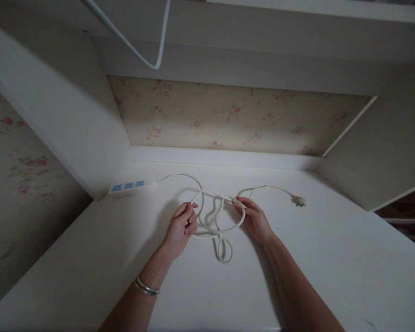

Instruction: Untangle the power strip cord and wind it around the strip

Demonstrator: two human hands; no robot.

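A white power cord (223, 261) lies in tangled loops between my hands, over the white desk top. My left hand (180, 227) has its fingers closed round the cord on the left side of the loops. On the right side, my right hand (255, 220) pinches the cord between thumb and fingers, some of them hidden behind the loop. From the loops the cord runs left to a white power strip (133, 188) with blue socket faces. The other end runs right to a plug (298, 200) resting on the desk.
The white desk (332, 258) is boxed in by side panels and a shelf (245, 69) above. Behind it is flowered wallpaper (210, 115). A bent white cable (156, 64) hangs down at the upper left. A silver bangle (147, 287) circles my left wrist.
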